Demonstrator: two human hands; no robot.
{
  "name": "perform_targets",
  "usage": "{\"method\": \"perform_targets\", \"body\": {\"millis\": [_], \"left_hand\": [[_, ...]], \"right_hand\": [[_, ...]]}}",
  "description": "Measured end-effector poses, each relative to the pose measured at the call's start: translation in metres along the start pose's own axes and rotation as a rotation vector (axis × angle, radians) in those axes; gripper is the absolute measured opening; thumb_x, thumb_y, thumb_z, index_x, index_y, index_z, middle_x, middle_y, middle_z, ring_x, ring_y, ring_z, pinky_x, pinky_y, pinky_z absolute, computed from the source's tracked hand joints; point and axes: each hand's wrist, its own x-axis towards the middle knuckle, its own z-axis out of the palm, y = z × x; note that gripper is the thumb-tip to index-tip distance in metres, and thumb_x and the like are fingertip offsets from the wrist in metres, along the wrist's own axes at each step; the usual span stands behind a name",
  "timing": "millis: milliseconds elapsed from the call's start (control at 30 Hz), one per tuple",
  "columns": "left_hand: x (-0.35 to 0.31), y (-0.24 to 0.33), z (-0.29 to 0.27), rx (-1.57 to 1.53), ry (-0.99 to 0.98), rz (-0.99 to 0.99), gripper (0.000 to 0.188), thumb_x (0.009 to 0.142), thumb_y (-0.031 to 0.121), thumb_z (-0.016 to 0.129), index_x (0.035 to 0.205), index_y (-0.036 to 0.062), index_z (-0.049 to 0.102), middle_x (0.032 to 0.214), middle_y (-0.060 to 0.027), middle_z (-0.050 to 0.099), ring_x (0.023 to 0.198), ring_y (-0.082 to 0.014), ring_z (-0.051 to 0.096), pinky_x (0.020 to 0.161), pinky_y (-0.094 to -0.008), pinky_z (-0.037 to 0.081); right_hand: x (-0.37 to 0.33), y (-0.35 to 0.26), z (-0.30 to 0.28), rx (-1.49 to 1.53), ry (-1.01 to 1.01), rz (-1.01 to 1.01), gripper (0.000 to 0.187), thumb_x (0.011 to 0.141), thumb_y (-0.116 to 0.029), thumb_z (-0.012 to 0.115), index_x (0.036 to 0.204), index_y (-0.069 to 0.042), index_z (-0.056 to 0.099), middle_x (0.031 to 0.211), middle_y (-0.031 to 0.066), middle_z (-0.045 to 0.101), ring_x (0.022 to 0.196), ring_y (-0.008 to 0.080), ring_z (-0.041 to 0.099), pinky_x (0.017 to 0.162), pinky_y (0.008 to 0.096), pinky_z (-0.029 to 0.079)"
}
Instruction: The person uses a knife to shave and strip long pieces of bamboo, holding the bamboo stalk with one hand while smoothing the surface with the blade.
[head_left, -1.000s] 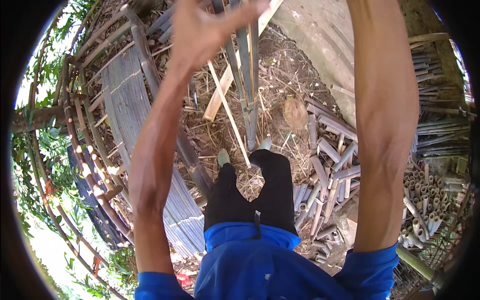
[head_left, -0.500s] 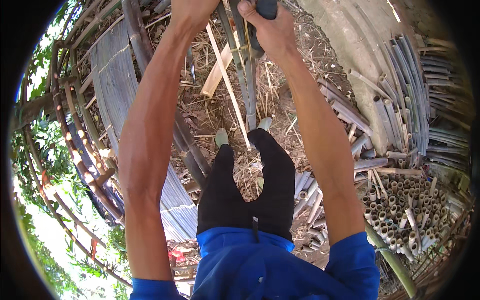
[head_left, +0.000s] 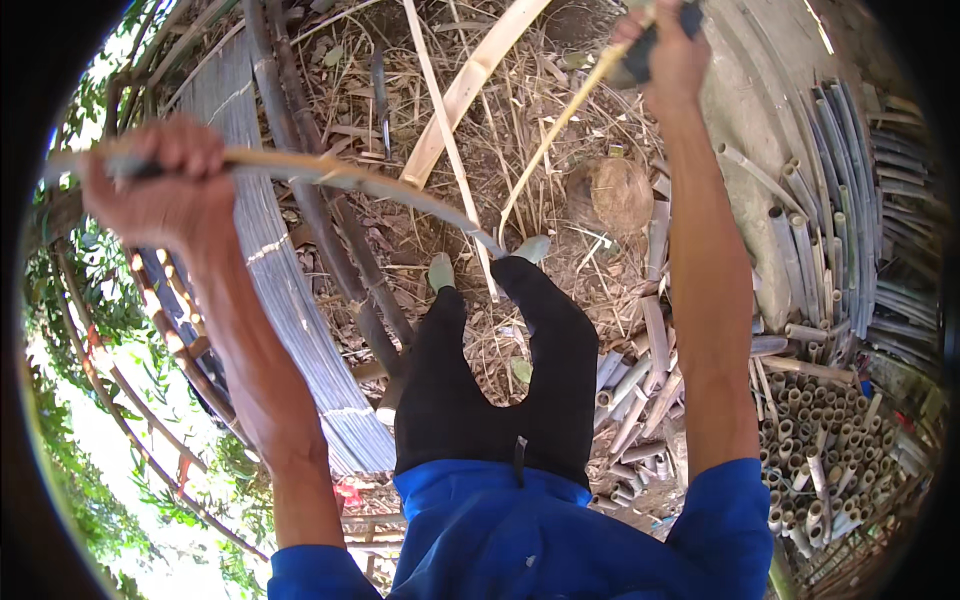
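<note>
My left hand (head_left: 165,185), blurred by motion, is closed around one half of a split bamboo pole (head_left: 405,200). This half arches from the left down to the ground by my right foot (head_left: 531,249). At the upper right my right hand (head_left: 678,75) grips the other half, a pale bamboo strip (head_left: 560,125) that slants down to the same foot. A dark, padded-looking thing (head_left: 637,62) is also in or against the right hand; its kind is unclear. Between my hands the two halves stand wide apart and converge at their lower ends.
Flat pale wood (head_left: 470,85) and a thin stick lie on litter-strewn ground. A narrow knife-like tool (head_left: 380,95) is left of them. A round wood block (head_left: 625,192) sits right. Cut bamboo tubes (head_left: 820,440) are stacked at right; a slatted bamboo panel (head_left: 275,240) lies left.
My hands were close together at the top around the bamboo. Now the left has swung far left and down, the right rightward, and the halves have spread apart.
</note>
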Motion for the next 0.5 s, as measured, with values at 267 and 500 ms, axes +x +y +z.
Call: {"method": "perform_targets", "body": {"millis": [267, 500], "left_hand": [[-0.011, -0.013, 0.152, -0.104, -0.188, -0.069, 0.032, 0.099, 0.035, 0.063, 0.085, 0.0063, 0.062, 0.066, -0.0031, 0.059, 0.055, -0.0137, 0.056, 0.052, -0.0280, 0.045], [0.013, -0.080, 0.123, 0.173, -0.366, -0.268, 0.020, 0.092, 0.023, 0.076, 0.091, 0.0044, 0.070, 0.071, -0.0011, 0.064, 0.059, -0.0110, 0.059, 0.057, -0.0269, 0.045]], "right_hand": [[-0.067, -0.037, 0.085, -0.032, -0.310, -0.140, 0.027, 0.099, -0.028, 0.072, 0.100, -0.004, 0.061, 0.072, 0.0031, 0.065, 0.066, 0.0136, 0.063, 0.062, 0.0290, 0.051], [-0.102, -0.001, 0.052, -0.553, -0.129, -0.105, 0.055, 0.085, -0.043, 0.082, 0.111, 0.002, 0.065, 0.093, 0.0097, 0.070, 0.087, 0.0231, 0.069, 0.080, 0.0363, 0.056]]}}
